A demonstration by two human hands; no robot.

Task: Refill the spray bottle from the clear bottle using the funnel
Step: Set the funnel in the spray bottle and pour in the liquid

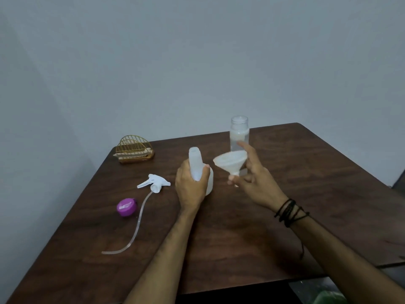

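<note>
The white spray bottle stands upright on the brown table with its neck uncovered. My left hand grips its body. Just to its right, my right hand pinches the spout of a white funnel and holds it tilted above the table, beside the bottle's neck. Behind the funnel stands the clear bottle, uncapped and partly full of clear liquid. The white trigger sprayer head lies on the table to the left, its long clear tube trailing toward me.
A purple cap lies near the sprayer head. A gold wire holder stands at the table's back left corner. A plain wall rises behind the table. Dark cords wrap my right wrist.
</note>
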